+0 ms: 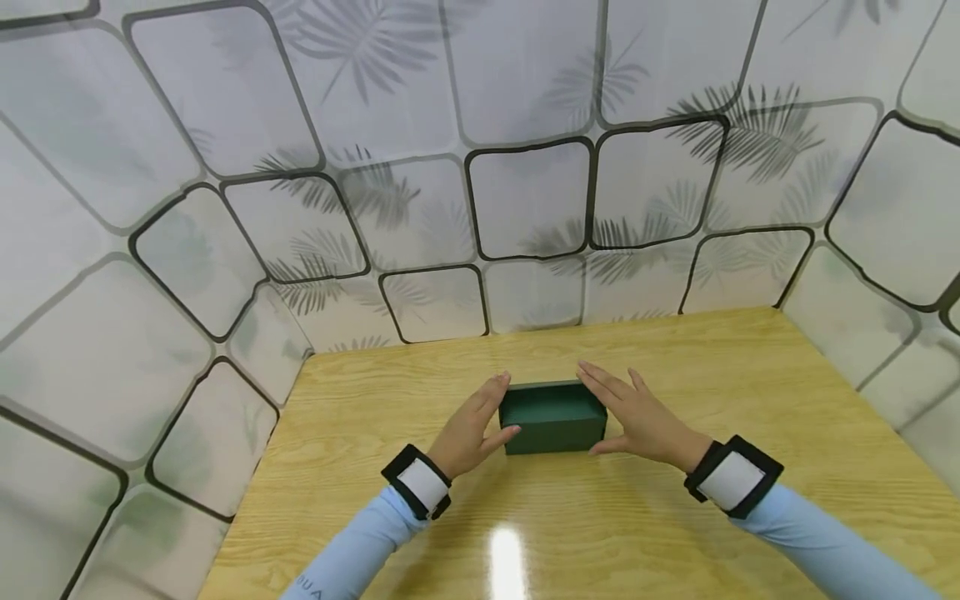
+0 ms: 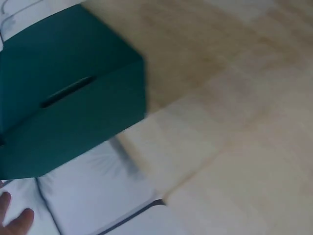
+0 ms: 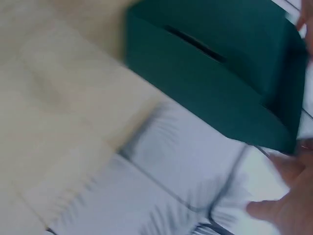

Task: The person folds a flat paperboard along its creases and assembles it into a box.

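A dark green box (image 1: 555, 435) with an open top sits between the two hands in the head view. My left hand (image 1: 471, 429) is at its left end, fingers stretched toward the back corner and thumb over the front left corner. At the other end, the right hand (image 1: 651, 423) has its straight fingertips by the back right corner, with the thumb spread near the front. A narrow slot shows along an edge of the green box (image 3: 190, 81) in the right wrist view. Only the tips of a few fingers (image 2: 18, 223) appear in the left wrist view.
The box is over a light wood-grain table (image 1: 367, 400). Pale curtains (image 1: 536, 200) with dark outlined squares and leaf prints stand behind and at both sides of it. Both wrists wear black bands with white patches (image 1: 735, 481).
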Available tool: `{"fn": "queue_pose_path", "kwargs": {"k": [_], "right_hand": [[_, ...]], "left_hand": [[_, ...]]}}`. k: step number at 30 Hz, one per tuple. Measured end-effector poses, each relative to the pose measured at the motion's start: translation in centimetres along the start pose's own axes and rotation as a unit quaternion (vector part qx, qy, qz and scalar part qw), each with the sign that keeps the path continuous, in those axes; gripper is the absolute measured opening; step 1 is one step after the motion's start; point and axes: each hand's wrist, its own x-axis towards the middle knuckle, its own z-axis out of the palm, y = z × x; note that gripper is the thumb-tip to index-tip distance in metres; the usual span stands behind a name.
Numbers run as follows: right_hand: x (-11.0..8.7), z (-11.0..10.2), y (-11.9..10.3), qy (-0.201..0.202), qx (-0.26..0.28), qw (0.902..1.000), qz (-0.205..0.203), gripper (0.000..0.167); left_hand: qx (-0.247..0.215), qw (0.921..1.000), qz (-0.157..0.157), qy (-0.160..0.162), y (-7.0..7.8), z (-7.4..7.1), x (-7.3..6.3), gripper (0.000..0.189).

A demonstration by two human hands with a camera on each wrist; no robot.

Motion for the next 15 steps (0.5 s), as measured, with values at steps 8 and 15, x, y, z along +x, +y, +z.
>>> {"fn": "queue_pose_path", "kwargs": {"k": [8, 15], "right_hand": [[-1.3, 2.6, 2.1, 0.087, -0.022, 0.9913, -0.097, 0.093], [-2.9, 4.2, 2.5, 0.088, -0.019, 0.9855, -0.144, 0.086]], "left_hand": [[-0.037, 0.9974, 0.041, -0.046, -1.3, 0.8, -0.6, 0.066], [0.02, 0.9935, 0.055, -0.097, -1.1, 1.6, -2.3, 0.062]]}}
